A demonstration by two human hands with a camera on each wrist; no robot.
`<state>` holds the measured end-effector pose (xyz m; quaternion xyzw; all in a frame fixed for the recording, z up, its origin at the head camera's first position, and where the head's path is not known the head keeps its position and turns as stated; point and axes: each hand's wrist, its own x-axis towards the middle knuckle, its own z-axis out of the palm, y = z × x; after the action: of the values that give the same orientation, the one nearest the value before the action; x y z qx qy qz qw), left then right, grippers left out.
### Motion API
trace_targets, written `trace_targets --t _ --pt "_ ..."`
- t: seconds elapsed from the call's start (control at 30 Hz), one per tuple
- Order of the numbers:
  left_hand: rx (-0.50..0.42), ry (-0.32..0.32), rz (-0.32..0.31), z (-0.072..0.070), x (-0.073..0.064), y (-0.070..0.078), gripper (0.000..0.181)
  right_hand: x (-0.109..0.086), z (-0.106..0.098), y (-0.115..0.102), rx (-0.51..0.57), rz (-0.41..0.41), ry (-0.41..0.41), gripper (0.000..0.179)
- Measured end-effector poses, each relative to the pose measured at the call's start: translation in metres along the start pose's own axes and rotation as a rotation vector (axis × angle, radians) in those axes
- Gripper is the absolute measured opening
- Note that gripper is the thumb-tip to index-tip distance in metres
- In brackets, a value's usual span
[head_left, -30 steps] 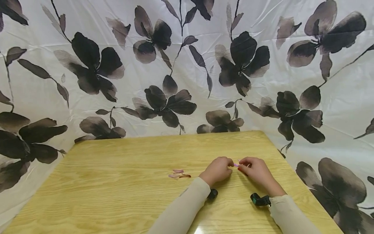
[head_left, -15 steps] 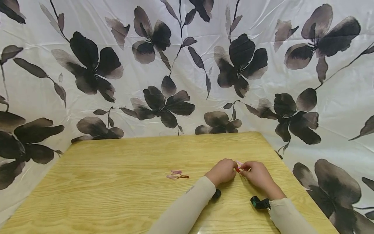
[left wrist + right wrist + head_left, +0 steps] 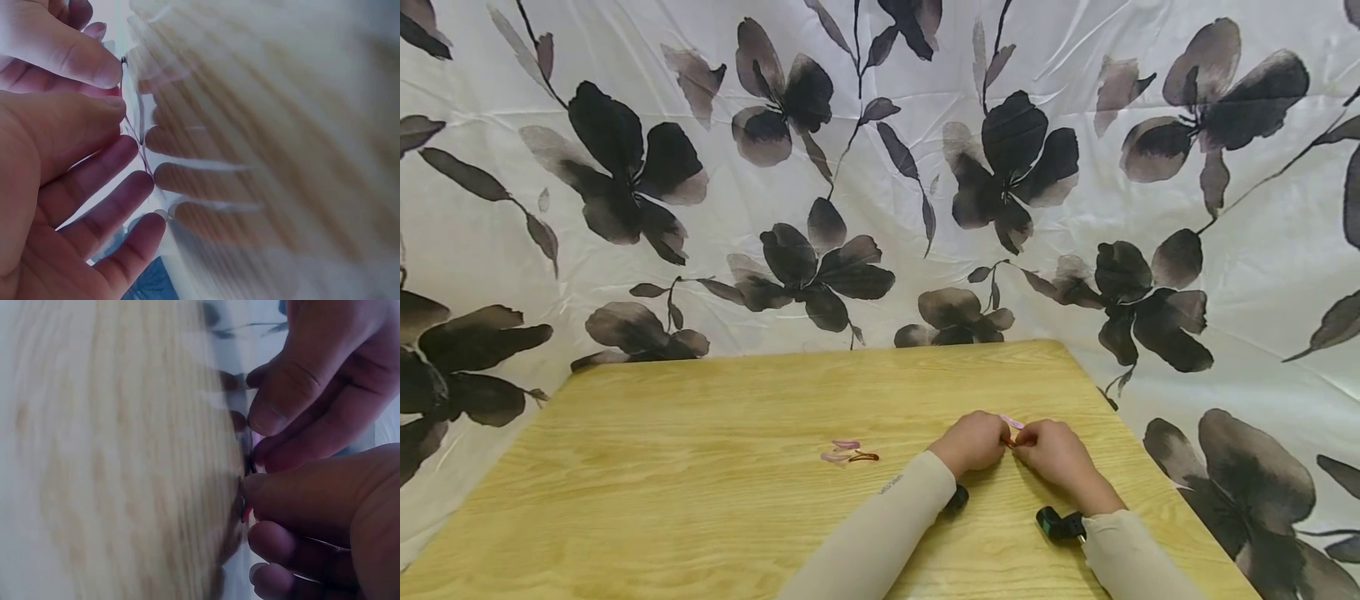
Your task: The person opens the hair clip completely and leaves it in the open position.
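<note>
In the head view my left hand (image 3: 972,440) and right hand (image 3: 1060,454) meet over the right part of the table. A small orange-red snap hair clip (image 3: 1009,443) spans their fingertips, pinched from both sides. Just behind it a pink hair clip (image 3: 1011,422) shows, its near end right at the right fingertips. The right wrist view has a red bit of the clip (image 3: 245,514) showing by the right thumb (image 3: 281,490); most of it is hidden by fingers. In the left wrist view the left thumb (image 3: 81,122) presses close to the right hand's fingertips.
Left of the hands, several hair clips lie in a small group, among them a pink clip (image 3: 846,444) and a brown-orange clip (image 3: 864,457). The glossy wooden table (image 3: 662,500) ends at a floral cloth (image 3: 880,183) behind and at the sides.
A second ago a pink clip was between the fingertips; now the orange-red one is, with the pink one behind. Both hands have drawn closer together, and the head view has shifted slightly.
</note>
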<state>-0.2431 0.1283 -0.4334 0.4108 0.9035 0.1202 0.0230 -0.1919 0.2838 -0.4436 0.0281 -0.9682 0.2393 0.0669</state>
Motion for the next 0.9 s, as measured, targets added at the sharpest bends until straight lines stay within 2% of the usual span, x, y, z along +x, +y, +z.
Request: trace_targets --t 0.3,0.47,0.67,0.9 --pt "0.016 -0.007 -0.007 -0.002 -0.001 -0.001 0.017 0.001 0.001 -0.002 -0.026 0.003 -0.002 0.008" --pt "0.036 -0.014 -0.018 0.000 -0.001 -0.001 0.014 0.002 0.002 0.002 -0.014 -0.024 -0.004 0.008" --pt "-0.047 -0.015 -0.066 0.001 -0.002 -0.003 0.017 -0.001 0.004 0.007 0.041 -0.073 -0.017 0.010" --pt "-0.131 0.039 -0.087 -0.001 -0.006 -0.006 0.017 -0.003 0.005 0.008 0.148 -0.019 -0.051 0.005"
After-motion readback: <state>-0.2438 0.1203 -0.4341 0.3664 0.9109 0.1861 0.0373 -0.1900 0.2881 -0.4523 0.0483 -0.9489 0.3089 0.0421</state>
